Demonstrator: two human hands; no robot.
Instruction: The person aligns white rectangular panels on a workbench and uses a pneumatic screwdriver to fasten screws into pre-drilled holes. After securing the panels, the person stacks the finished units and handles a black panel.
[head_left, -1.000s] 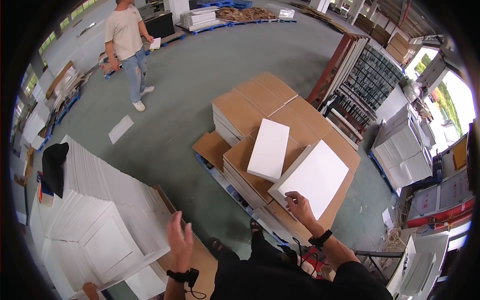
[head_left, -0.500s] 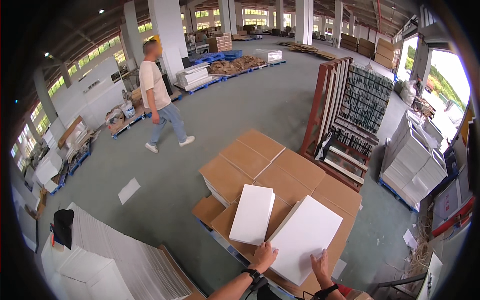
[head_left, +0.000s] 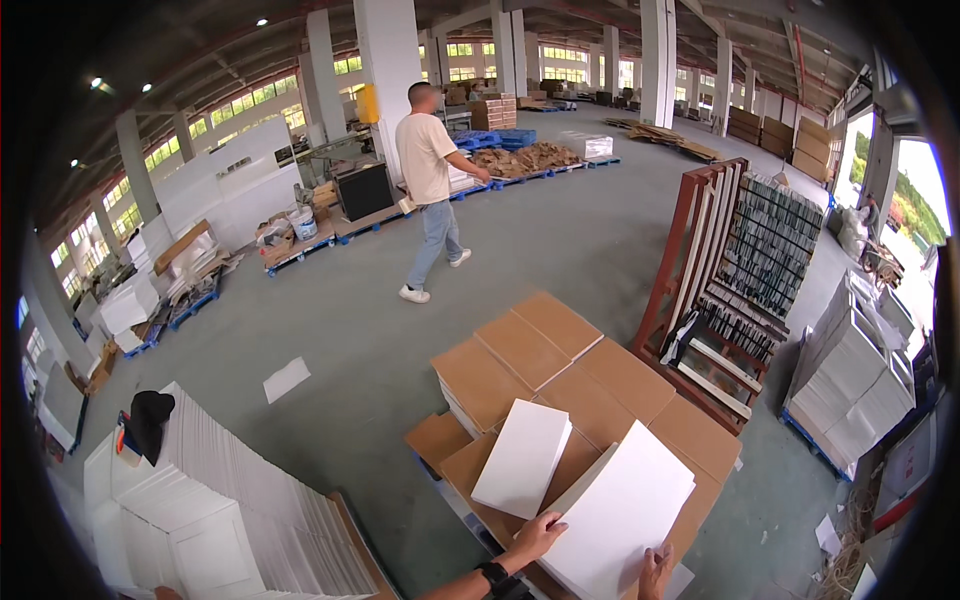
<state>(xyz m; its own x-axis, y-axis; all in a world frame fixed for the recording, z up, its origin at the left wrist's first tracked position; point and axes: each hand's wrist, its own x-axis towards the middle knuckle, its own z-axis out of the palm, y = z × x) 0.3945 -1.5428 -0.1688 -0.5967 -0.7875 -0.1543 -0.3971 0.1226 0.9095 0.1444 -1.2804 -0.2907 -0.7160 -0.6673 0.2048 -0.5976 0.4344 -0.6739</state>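
A large stack of white sheets (head_left: pixel 632 500) lies at a slant on a block of brown cardboard-topped stacks (head_left: pixel 585 385). At its left edge my left hand (head_left: pixel 538 535) is closed, thumb by the top sheet. My right hand (head_left: pixel 655 570) is closed against the near right edge, its lower part cut off by the frame. Layered sheet edges show along the large stack's left side. Just left of it, a smaller white stack (head_left: pixel 522 458) rests on the cardboard, touched by neither hand.
Tall stacks of white sheets (head_left: pixel 240 500) stand at the near left, with a black cap (head_left: pixel 152 425) on top. Beyond the cardboard is a red-brown rack (head_left: pixel 690 260). A white-wrapped pallet load (head_left: pixel 850 370) stands at right. A person (head_left: pixel 428 190) walks across the floor.
The view has swung left, so the surroundings sit farther right. The walking person has passed the pillar toward the right. Both my hands stay at the large white stack's edges.
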